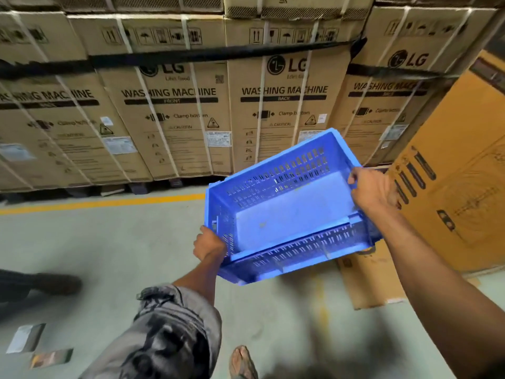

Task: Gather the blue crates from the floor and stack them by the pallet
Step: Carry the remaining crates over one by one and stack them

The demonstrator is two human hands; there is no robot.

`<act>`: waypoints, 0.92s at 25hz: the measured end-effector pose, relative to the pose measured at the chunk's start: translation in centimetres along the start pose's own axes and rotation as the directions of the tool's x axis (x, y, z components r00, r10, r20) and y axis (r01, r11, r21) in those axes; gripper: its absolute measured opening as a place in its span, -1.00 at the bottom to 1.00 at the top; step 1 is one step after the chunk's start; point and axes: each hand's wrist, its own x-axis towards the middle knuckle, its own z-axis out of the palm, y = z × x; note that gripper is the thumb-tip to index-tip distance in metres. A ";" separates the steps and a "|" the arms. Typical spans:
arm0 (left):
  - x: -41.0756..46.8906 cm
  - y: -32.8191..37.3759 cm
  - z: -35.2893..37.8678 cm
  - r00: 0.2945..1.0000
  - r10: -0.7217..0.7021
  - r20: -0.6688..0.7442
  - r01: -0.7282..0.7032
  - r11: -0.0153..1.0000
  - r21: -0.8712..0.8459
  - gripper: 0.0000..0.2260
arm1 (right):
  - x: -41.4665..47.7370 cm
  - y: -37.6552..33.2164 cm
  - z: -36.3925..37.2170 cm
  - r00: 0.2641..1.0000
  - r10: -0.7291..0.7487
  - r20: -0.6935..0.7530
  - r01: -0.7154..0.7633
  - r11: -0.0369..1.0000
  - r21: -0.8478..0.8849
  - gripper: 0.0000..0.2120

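A blue plastic crate [287, 212] with slotted walls hangs in the air above the floor, tilted with its far right corner raised. It is empty inside. My left hand [209, 243] grips its near left rim. My right hand [373, 190] holds the right rim. Below the crate's near wall a second blue edge shows; I cannot tell whether it is another crate nested underneath. No crates lie on the visible floor.
Brown washing machine cartons [175, 110] on dark pallets [136, 187] form a wall ahead. An orange carton [459, 170] stands at right, with flat cardboard [366, 280] under it. A yellow floor line [109, 203] runs left. Another person's shoe [54, 283] is at left, my foot [243, 362] below.
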 end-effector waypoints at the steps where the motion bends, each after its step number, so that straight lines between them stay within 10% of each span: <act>1: 1.4 0.7 -0.5 1.000 0.020 -0.018 -0.020 1.000 0.005 -0.57 | 1.7 -0.3 1.1 0.999 0.001 0.037 -0.001 1.000 -0.007 -0.78; 12: 20.2 6.9 -1.1 0.980 0.048 -0.194 -0.034 0.996 0.078 -0.58 | 19.7 -4.9 20.5 0.961 -0.016 0.277 -0.034 0.984 0.176 -0.67; 23: 46.2 6.5 14.4 0.951 0.178 -0.251 -0.162 0.983 0.085 -0.48 | 36.2 -9.1 47.5 0.985 -0.018 0.171 -0.026 0.968 0.250 -0.66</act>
